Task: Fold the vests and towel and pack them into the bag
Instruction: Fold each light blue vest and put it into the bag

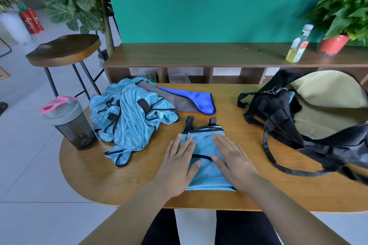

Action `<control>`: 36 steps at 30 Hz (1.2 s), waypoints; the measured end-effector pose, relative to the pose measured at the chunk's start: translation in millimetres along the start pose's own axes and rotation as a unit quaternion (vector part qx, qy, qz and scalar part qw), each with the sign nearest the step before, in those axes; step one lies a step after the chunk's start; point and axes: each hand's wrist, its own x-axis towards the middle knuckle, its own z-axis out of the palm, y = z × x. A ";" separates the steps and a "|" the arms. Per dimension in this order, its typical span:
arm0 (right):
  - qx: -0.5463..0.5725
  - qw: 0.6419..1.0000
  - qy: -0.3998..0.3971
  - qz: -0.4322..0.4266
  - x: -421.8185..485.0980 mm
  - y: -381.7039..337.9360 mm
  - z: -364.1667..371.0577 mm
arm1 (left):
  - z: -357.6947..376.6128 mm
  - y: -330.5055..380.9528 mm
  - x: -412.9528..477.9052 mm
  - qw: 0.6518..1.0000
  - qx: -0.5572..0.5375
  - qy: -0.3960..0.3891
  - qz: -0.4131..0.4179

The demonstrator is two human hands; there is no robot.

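Left hand: spread flat, pressing the left side of the folded vest.
Right hand: spread flat on its right side.
Folded vest: light blue, near the table front edge.
Unfolded vests: heaped at left rear.
Towel: blue and grey, rear centre.
Bag: black, gaping at right edge.
Shaker bottle: left edge.

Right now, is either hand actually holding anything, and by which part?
Nothing is gripped. The left hand and right hand both lie flat, pressing down on top of the folded blue vest on the table.
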 end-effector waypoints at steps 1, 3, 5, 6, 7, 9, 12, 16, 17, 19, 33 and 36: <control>-0.008 1.000 0.002 -0.012 -10.5 1.7 -1.3 | -3.2 -0.8 -7.0 1.000 -0.004 0.013 0.020; -0.030 0.998 -0.011 -0.049 -31.2 5.9 -2.0 | -7.4 -0.4 -19.5 0.997 0.005 0.022 0.074; -0.038 0.996 -0.022 -0.082 -45.1 12.3 -1.0 | -7.7 -2.8 -25.3 0.992 0.032 0.002 0.124; -0.037 0.995 -0.020 -0.090 -49.7 16.0 -0.1 | -6.5 -5.2 -26.4 0.989 0.045 -0.015 0.140; -0.029 0.995 -0.012 -0.092 -52.4 19.6 0.6 | -5.3 -8.5 -26.3 0.986 0.056 -0.030 0.151; -0.014 0.995 0.020 -0.099 -54.9 25.0 0.7 | -1.6 -15.5 -26.3 0.984 0.069 -0.046 0.160; -0.044 0.980 0.101 -0.165 -54.5 29.8 2.9 | 1.1 -19.3 -26.4 0.983 0.077 -0.050 0.159; -0.076 0.953 0.182 -0.231 -52.1 29.7 9.6 | -0.4 -18.1 -27.2 0.984 0.061 -0.049 0.157; -0.076 0.952 0.194 -0.224 -51.1 29.6 10.1 | -0.6 -17.8 -27.8 0.985 0.054 -0.046 0.156; -0.062 0.958 0.205 -0.190 -49.1 26.6 7.8 | -0.2 -15.8 -29.1 0.988 0.037 -0.035 0.149; 0.236 0.957 0.130 0.107 -22.3 -4.6 -36.8 | -29.0 12.9 -25.1 0.965 -0.247 0.078 -0.034; 0.312 0.928 0.112 0.172 -13.0 -4.7 -36.7 | -30.4 15.6 -12.2 0.936 -0.318 0.094 -0.115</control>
